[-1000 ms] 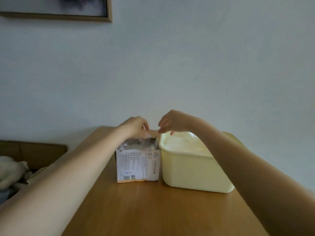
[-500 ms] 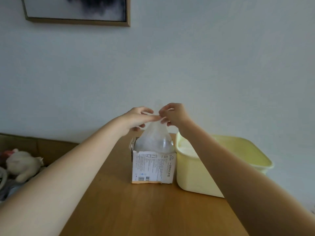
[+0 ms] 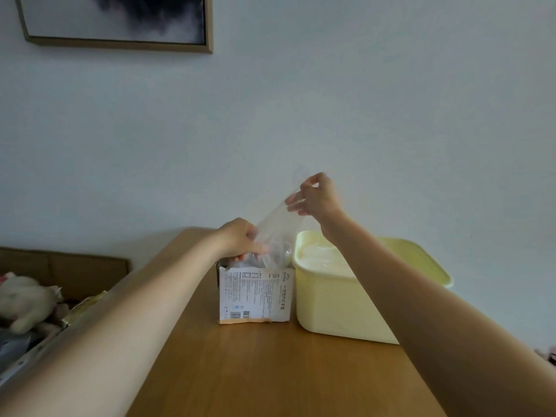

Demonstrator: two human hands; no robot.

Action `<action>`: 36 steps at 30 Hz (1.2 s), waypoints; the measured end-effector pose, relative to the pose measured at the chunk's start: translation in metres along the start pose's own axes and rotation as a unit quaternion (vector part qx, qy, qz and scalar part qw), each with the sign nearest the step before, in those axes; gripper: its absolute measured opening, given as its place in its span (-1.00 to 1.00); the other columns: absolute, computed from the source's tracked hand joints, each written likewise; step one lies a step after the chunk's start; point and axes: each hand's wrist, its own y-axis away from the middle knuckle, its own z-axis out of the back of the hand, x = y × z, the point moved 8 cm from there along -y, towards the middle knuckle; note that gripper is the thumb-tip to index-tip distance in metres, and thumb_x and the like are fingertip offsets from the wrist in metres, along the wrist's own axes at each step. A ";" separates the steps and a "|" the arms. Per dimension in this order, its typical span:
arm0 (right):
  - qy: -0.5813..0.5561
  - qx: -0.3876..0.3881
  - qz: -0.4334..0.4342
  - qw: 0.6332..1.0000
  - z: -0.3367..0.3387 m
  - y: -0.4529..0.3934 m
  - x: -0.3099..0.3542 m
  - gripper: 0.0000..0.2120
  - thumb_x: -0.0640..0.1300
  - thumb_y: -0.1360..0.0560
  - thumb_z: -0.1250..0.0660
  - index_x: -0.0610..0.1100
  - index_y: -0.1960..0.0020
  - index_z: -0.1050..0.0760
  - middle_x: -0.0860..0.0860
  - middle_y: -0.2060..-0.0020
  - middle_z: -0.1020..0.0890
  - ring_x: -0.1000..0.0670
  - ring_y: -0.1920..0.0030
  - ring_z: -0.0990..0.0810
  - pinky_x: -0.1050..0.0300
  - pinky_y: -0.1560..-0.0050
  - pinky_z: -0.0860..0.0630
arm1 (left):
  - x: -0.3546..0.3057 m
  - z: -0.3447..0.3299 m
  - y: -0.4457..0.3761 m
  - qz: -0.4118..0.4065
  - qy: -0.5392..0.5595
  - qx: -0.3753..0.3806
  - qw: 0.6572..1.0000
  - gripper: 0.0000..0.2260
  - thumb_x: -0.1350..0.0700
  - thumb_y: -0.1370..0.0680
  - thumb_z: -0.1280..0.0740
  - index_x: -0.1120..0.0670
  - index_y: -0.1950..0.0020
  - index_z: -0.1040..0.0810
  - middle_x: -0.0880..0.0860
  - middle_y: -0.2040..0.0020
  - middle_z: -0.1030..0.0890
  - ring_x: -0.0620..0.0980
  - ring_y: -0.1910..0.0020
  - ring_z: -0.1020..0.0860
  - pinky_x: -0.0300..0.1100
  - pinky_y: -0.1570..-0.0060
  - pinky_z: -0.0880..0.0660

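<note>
A white cardboard box of thin clear plastic gloves stands on the wooden table, torn open at the top. My right hand pinches the upper end of a clear glove and holds it stretched up and to the right above the box. My left hand rests on the box's open top and grips the clear plastic there, at the glove's lower end.
A pale yellow plastic tub stands right beside the box, with something white inside. A framed picture hangs on the wall at the upper left. Left of the table lie a soft white toy and other clutter.
My right hand has risen up and to the right, drawing the clear glove out. My left hand has dropped from the glove's top back onto the box's opening.
</note>
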 end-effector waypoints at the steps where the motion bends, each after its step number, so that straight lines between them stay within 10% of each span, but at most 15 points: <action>1: 0.001 -0.028 0.014 1.000 0.007 -0.001 0.002 -0.83 -0.40 -0.52 -0.01 -0.15 0.10 -0.21 -0.10 0.36 -0.57 -0.03 0.44 -0.51 0.20 0.41 -0.35 | 0.001 0.000 0.002 0.005 -0.015 0.004 1.000 -0.76 0.06 -0.51 -0.38 0.15 0.21 -0.41 0.05 0.42 -0.44 -0.06 0.52 -0.37 -0.29 0.54 -0.35; 10: 0.107 -0.164 0.090 0.977 0.034 -0.004 0.007 -0.95 -0.20 -0.60 -0.07 -0.10 0.04 -0.25 -0.06 0.47 -0.50 -0.04 0.51 -0.44 0.19 0.48 -0.35 | -0.008 0.010 -0.005 -0.034 0.042 -0.015 0.998 -0.74 0.08 -0.46 -0.44 0.13 0.33 -0.44 -0.05 0.58 -0.46 -0.13 0.59 -0.35 -0.33 0.54 -0.31; 15: -0.084 0.066 -0.021 0.994 0.003 -0.004 -0.015 -0.60 0.06 -0.53 -0.27 -0.21 -0.18 -0.30 -0.13 0.15 -0.59 0.00 0.28 -0.55 0.21 0.33 -0.48 | -0.003 0.018 0.001 -0.038 0.159 -0.022 0.986 -0.81 0.05 -0.49 -0.39 0.10 0.23 -0.49 -0.09 0.61 -0.47 -0.14 0.55 -0.36 -0.36 0.52 -0.32; 19: -0.034 0.204 -0.040 0.977 -0.030 0.006 -0.029 -0.63 -0.25 -0.47 -0.38 -0.24 -0.23 -0.39 -0.08 0.13 -0.60 0.00 0.24 -0.60 0.24 0.28 -0.54 | 0.002 0.019 0.004 -0.028 0.189 -0.014 0.982 -0.78 -0.05 -0.53 -0.32 0.11 0.13 -0.52 -0.08 0.47 -0.55 -0.18 0.52 -0.43 -0.37 0.50 -0.35; 24: 0.088 0.068 0.039 0.993 -0.026 -0.002 -0.024 -0.71 -0.53 -0.43 -0.15 -0.17 0.14 -0.46 -0.11 0.38 -0.56 0.08 0.54 -0.50 0.25 0.53 -0.38 | 0.020 0.023 0.003 0.011 0.229 -0.033 0.973 -0.70 -0.08 -0.61 -0.17 0.12 -0.11 -0.51 0.06 0.16 -0.62 -0.13 0.43 -0.59 -0.35 0.49 -0.42; 27: 0.348 -0.007 0.172 0.922 -0.023 -0.001 -0.008 -0.65 -0.53 -0.39 -0.09 -0.18 0.17 -0.54 -0.16 0.15 -0.58 -0.15 0.19 -0.59 0.07 0.27 -0.49 | 0.032 0.039 0.003 0.025 0.255 -0.110 0.960 -0.75 0.00 -0.63 -0.17 0.12 -0.17 -0.50 0.04 0.09 -0.61 -0.14 0.47 -0.59 -0.35 0.53 -0.45; 31: 0.568 0.195 0.199 0.775 -0.077 0.031 -0.017 -0.77 -0.37 -0.51 -0.15 -0.26 0.06 -0.58 -0.14 0.06 -0.58 -0.13 0.06 -0.57 0.13 0.08 -0.47 | 0.031 0.054 0.005 0.016 0.288 -0.177 0.941 -0.80 0.07 -0.60 -0.22 0.14 -0.14 -0.50 0.04 0.09 -0.61 -0.10 0.36 -0.58 -0.35 0.50 -0.46; 34: 0.530 0.341 0.084 0.772 -0.109 0.047 -0.047 -0.64 -0.07 -0.63 -0.07 -0.15 0.32 -0.33 -0.02 0.36 -0.43 0.05 0.37 -0.40 0.28 0.33 -0.33 | 0.019 0.061 0.008 -0.018 0.307 -0.206 0.929 -0.81 0.07 -0.60 -0.20 0.12 -0.08 -0.56 0.04 0.07 -0.63 -0.11 0.30 -0.58 -0.35 0.48 -0.45; 36: 0.520 0.378 0.002 0.766 -0.119 0.045 -0.071 -0.49 0.22 -0.58 0.00 -0.19 -0.01 -0.49 -0.09 0.12 -0.55 -0.01 0.14 -0.53 0.19 0.08 -0.45 | 0.013 0.065 0.011 -0.033 0.325 -0.216 0.920 -0.81 0.09 -0.60 -0.19 0.08 -0.01 -0.59 0.01 0.15 -0.64 -0.12 0.29 -0.59 -0.34 0.45 -0.43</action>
